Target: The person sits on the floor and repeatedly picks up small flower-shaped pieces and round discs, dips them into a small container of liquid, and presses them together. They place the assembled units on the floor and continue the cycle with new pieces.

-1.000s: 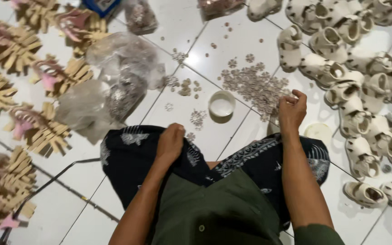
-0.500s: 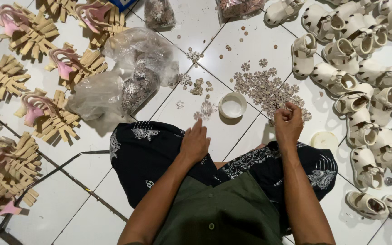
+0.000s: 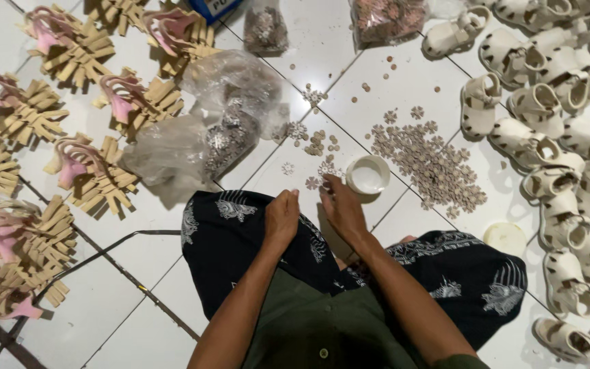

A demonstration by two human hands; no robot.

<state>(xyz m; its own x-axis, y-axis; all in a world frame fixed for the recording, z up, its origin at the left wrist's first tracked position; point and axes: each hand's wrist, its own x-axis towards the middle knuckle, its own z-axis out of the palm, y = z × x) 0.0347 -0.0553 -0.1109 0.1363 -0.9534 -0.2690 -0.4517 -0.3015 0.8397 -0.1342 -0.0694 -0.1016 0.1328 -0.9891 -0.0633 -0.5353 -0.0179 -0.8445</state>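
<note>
Fingers (image 3: 328,195) of right hand (image 3: 341,210) pinching tiny flower piece (image 3: 313,182), left hand (image 3: 282,217) curled beside; might drop it, bumping white cup (image 3: 368,174) just past.

a small shoe-making workroom, worked from the white tiled floor (image 3: 404,75). rows of unfinished cream sandals (image 3: 554,137) fill the right of the frame, pink-and-tan strap pieces (image 3: 76,171) line the left, and in the middle lie a heap of little flower trims (image 3: 431,164), clear bags (image 3: 220,130) of them and a small white cup (image 3: 368,174).
</note>
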